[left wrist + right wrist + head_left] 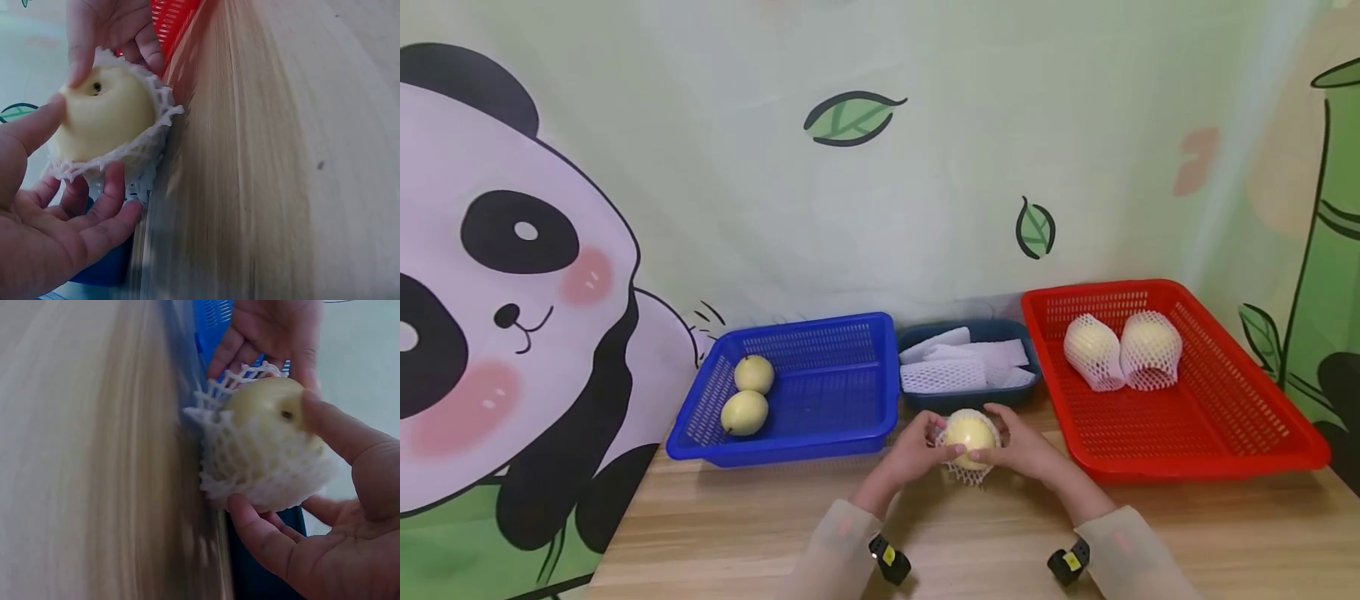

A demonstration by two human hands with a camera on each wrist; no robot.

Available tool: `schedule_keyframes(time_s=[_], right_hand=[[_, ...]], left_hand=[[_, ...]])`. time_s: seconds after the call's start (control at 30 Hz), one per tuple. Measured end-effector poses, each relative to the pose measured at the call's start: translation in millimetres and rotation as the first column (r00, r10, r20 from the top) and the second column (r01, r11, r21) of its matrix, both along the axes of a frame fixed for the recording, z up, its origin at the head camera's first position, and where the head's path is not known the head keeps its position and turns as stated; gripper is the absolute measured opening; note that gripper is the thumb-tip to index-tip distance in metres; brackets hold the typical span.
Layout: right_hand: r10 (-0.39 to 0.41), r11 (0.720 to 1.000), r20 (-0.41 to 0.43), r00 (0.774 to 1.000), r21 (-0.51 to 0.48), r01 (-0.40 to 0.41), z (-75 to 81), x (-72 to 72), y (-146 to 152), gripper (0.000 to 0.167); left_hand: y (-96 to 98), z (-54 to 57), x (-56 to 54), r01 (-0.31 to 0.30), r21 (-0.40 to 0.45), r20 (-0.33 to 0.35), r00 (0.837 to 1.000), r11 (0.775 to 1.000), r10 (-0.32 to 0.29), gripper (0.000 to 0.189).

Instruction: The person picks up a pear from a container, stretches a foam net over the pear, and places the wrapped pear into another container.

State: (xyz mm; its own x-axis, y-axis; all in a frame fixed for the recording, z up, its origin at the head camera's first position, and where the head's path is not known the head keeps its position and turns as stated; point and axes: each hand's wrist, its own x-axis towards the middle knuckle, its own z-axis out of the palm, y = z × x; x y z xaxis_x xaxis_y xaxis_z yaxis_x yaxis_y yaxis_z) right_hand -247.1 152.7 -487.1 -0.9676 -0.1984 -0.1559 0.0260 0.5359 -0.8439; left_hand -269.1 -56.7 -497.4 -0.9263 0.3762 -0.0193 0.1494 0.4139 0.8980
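A pale yellow pear (970, 433) is held between both hands, partly inside a white foam net sleeve (250, 469). The left hand (917, 448) grips its left side, with the thumb on the bare skin and the fingers under the net in the left wrist view. From the other side the right hand (1026, 446) grips it, thumb on the fruit near its dark dimple and fingers round the netting. The pear's upper face is bare; the net surrounds its sides and bottom. Behind the hands, a dark teal basket (1033, 385) holds several flat foam nets (943, 375).
On the left, a blue basket (820, 442) holds two bare pears (745, 412). To the right stands a red basket (1187, 465) with two net-covered pears (1092, 350). All sit on a wooden table (970, 550) before a panda-printed cloth (925, 192).
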Motion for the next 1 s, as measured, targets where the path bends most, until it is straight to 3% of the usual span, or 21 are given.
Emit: schedule_keyframes(time_s=[0.13,0.23,0.4,0.5,0.63,0.8,1.0], right_hand=[[0.025,1.000,-0.050,0.998,0.016,-0.024,1.2,4.5,-0.5,0.083],[-0.024,0.998,-0.130,0.991,0.047,0.030,1.9,7.8,-4.8,0.081],[-0.095,0.982,-0.284,0.954,0.130,0.136,0.1,14.1,-13.5,0.076],[-0.114,0.967,-0.336,0.935,0.177,0.181,-3.8,18.3,-15.9,0.074],[-0.117,0.960,-0.347,0.931,0.200,0.195,-8.2,20.6,-18.3,0.068],[-0.083,0.964,-0.325,0.942,0.213,0.158,-9.5,23.9,-16.5,0.058],[-0.055,0.963,-0.303,0.951,0.236,0.130,-1.7,30.1,-10.9,0.064]], left_hand=[[0.6,0.0,3.8,0.052,-0.009,-0.081,0.995,0.999,-0.053,0.034],[4.4,1.3,5.9,0.060,-0.033,-0.183,0.981,0.998,-0.065,0.031],[11.3,1.7,10.5,0.022,-0.080,-0.280,0.959,0.997,-0.044,0.024],[13.8,-0.6,13.3,0.011,-0.108,-0.320,0.946,0.994,-0.045,0.019],[13.4,-3.2,15.2,0.027,-0.131,-0.332,0.941,0.991,-0.069,0.013],[12.6,-6.5,15.2,0.059,-0.157,-0.271,0.957,0.986,-0.100,0.012],[3.5,4.1,17.1,0.090,-0.243,-0.238,0.960,0.966,-0.149,0.008]])
